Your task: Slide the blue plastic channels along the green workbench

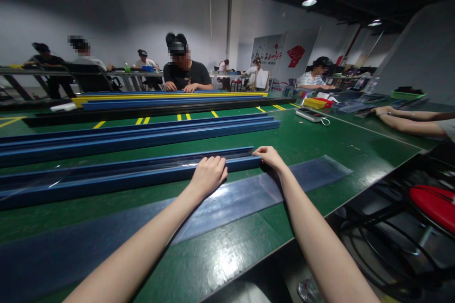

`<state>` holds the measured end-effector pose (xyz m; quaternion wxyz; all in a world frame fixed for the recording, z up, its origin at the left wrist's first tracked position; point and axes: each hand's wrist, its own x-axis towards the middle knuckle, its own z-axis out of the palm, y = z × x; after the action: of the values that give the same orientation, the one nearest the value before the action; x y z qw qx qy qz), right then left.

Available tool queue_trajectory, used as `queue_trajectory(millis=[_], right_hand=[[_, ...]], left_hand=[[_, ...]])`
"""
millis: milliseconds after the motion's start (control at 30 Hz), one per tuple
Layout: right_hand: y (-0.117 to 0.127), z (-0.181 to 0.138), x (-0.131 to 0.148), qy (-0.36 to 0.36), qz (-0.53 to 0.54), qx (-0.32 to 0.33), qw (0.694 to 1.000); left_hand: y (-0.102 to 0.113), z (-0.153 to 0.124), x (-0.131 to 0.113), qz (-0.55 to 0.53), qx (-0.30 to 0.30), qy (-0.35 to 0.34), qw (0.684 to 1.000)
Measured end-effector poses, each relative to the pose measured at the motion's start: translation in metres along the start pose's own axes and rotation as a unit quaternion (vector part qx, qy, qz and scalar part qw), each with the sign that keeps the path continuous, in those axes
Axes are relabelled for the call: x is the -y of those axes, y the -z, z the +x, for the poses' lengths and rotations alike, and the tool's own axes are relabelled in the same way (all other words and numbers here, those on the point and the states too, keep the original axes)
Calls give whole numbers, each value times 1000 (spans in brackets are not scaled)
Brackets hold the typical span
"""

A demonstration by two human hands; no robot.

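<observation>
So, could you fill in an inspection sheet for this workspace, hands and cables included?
Surface: green tabletop with yellow markings.
Job's things: near blue channel with clear film inside; translucent strip lying in front.
Clutter: second blue channel beyond; white device, yellow tray and red tray farther off.
Hands: left hand over the near channel's front wall; right hand at its end, grip unclear.
Cables: short white cable looped at the device.
Surroundings: co-workers around, red stool at right.
</observation>
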<state>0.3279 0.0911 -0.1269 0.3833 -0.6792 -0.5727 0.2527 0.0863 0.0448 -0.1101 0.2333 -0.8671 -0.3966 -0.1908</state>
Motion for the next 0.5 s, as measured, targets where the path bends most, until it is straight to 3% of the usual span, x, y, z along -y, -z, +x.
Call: queue_trajectory(millis=[500], right_hand=[[0, 0, 1, -2, -6, 3, 1000]], left_hand=[[-2, -1, 0, 0, 6, -3, 1000]])
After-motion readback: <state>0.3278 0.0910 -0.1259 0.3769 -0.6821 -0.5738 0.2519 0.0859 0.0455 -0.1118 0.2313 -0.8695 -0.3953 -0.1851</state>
